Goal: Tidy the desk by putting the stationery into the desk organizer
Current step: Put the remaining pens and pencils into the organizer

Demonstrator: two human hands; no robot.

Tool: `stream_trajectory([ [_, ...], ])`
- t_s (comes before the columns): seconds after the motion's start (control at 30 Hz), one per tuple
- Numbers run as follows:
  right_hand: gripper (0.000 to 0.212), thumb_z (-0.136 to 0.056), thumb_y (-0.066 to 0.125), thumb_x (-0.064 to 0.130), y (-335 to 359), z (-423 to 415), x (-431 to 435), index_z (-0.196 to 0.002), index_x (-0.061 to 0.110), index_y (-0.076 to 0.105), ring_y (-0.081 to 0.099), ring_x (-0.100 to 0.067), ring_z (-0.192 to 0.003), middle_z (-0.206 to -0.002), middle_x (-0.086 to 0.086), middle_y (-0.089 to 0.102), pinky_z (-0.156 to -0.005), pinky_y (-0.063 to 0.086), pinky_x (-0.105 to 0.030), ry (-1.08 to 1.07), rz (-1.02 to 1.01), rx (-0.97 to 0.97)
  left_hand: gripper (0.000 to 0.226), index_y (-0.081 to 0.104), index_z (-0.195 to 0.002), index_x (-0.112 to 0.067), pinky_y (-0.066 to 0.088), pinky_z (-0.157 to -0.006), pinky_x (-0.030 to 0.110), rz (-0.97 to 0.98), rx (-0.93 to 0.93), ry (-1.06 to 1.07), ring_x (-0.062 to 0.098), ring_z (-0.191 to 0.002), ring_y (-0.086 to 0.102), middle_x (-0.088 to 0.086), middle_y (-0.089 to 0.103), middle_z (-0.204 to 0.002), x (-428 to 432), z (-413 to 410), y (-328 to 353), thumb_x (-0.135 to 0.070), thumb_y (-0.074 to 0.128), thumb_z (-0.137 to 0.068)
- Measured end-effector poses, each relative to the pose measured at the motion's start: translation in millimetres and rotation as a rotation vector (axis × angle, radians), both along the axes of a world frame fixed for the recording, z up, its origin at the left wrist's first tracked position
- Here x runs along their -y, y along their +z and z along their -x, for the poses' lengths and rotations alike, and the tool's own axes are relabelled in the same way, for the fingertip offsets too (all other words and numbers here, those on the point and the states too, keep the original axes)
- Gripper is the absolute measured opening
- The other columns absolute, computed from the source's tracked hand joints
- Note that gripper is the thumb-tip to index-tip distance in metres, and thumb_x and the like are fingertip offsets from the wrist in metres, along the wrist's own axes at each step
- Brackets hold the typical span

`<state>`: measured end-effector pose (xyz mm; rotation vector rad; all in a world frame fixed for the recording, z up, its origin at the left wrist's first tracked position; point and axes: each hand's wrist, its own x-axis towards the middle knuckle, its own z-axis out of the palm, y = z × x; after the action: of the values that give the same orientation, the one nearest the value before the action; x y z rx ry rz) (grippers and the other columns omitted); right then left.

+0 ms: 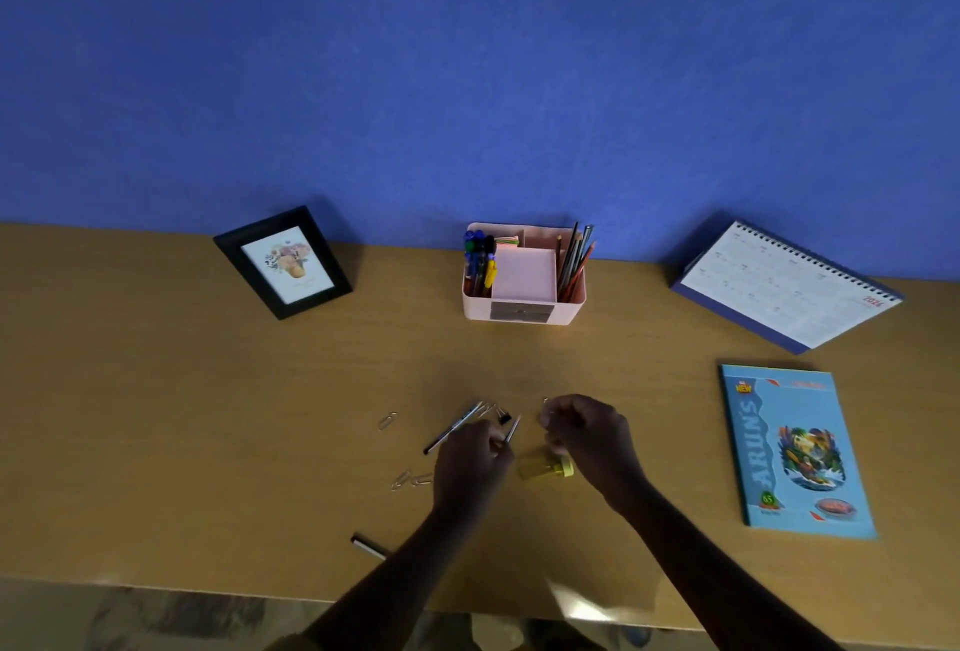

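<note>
Head view: a smooth wood-grain desk (208, 390) is seen against a matte blue wall. The pink plastic desk organizer (523, 310) is set at the back centre, boxy, with a grey drawer front. Pens are stood upright in its left compartment and pencils lean rightward in its right one.

A thin dark pen (513, 428) is gripped in the left hand (470, 463) with fingers curled round the lower shaft. Its long axis runs up and slightly right, free end toward the organizer. A second slim black pen (452, 428) lies flat just left of it, on a diagonal from lower left to upper right.

The right hand (589, 434) is held just above the desk, knuckles up, fingers curled. Whether anything is pinched cannot be told. A translucent yellow plastic piece (545, 467) lies between the two hands.

Wire paper clips (387, 420) are scattered to the left, and a black binder clip (503, 415) sits near the pen tips. A short black stick (368, 546) lies near the front edge. Both forearms are extended forward and converge on mid-desk.
</note>
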<state>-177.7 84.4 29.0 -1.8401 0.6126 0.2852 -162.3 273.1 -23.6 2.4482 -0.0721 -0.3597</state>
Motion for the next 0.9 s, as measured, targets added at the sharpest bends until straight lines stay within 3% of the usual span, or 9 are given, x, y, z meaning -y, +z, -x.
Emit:
stream_trajectory([
  [0.1, 0.019, -0.096, 0.081, 0.026, 6, -6, -3, -0.114, 0.024, 0.076, 0.079, -0.011, -0.086, -0.100, 0.004, 0.080, -0.073, 0.068, -0.033, 0.050, -0.027, -0.002, 0.015, 0.079, -0.099, -0.021, 0.061, -0.071, 0.024, 0.177, 0.058, 0.007, -0.001, -0.077, 0.071, -0.012, 0.076, -0.088, 8, -7, 17, -0.030, 0.077, -0.086],
  [0.23, 0.007, -0.099, 0.077, 0.017, 22, -22, -4, -0.105, 0.020, 0.078, 0.079, -0.016, -0.085, -0.094, 0.000, 0.080, -0.073, 0.067, -0.032, 0.035, -0.075, 0.060, 0.019, 0.077, -0.100, -0.021, 0.055, -0.067, 0.014, 0.278, 0.166, -0.021, -0.001, -0.077, 0.069, -0.012, 0.074, -0.087, 19, -14, 35, -0.036, 0.074, -0.089],
  [0.33, 0.004, -0.098, 0.076, 0.014, 34, -37, 1, -0.100, 0.017, 0.078, 0.079, -0.020, -0.081, -0.089, -0.002, 0.080, -0.074, 0.069, -0.040, 0.032, -0.063, 0.102, 0.023, 0.076, -0.103, -0.019, 0.053, -0.067, 0.012, 0.325, 0.244, -0.024, 0.000, -0.078, 0.069, -0.011, 0.074, -0.089, 22, -25, 42, -0.039, 0.070, -0.093],
  [0.47, 0.002, -0.098, 0.076, 0.018, 47, -62, 17, -0.099, 0.019, 0.077, 0.079, -0.018, -0.080, -0.089, 0.001, 0.079, -0.077, 0.068, -0.047, 0.071, 0.032, 0.185, 0.012, 0.079, -0.106, -0.018, 0.059, -0.072, 0.016, 0.371, 0.305, 0.003, -0.001, -0.084, 0.072, -0.010, 0.077, -0.096, 19, -37, 39, -0.024, 0.078, -0.096],
  [0.73, 0.007, -0.099, 0.073, 0.028, 74, -138, 68, -0.094, 0.027, 0.078, 0.076, -0.013, -0.075, -0.079, 0.006, 0.078, -0.077, 0.066, -0.051, -0.125, 0.261, 0.404, 0.013, 0.078, -0.104, -0.021, 0.062, -0.075, 0.028, 0.127, 0.156, 0.076, 0.004, -0.086, 0.072, -0.009, 0.076, -0.099, -26, -46, -3, -0.023, 0.080, -0.092],
  [0.9, 0.009, -0.100, 0.071, 0.032, 59, -172, 86, -0.092, 0.030, 0.074, 0.075, -0.007, -0.075, -0.082, 0.010, 0.076, -0.076, 0.066, -0.047, -0.113, 0.423, 0.361, 0.015, 0.076, -0.101, -0.024, 0.059, -0.070, 0.034, -0.016, 0.072, 0.085, 0.007, -0.086, 0.068, -0.013, 0.071, -0.096, -56, -41, -20, -0.027, 0.082, -0.087],
])
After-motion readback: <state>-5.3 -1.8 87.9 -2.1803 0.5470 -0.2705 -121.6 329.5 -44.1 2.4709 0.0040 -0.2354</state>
